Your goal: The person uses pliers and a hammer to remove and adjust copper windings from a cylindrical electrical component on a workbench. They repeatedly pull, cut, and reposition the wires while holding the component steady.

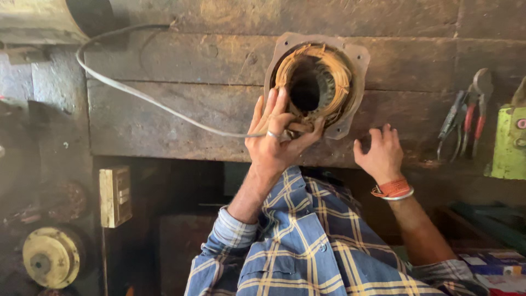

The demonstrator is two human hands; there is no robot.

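Left hand [276, 140] grips the lower rim of a motor stator [316, 82] on the wooden bench [164, 109], fingers against its copper winding [339, 74]. Right hand [379, 153] rests open just beside it, apparently touching the bench edge.

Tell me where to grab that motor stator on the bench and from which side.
Grip the motor stator by its flat metal flange, coming from the right side. That rim is bare and rigid there, while the copper winding looks delicate, and the left hand already covers the lower left edge.
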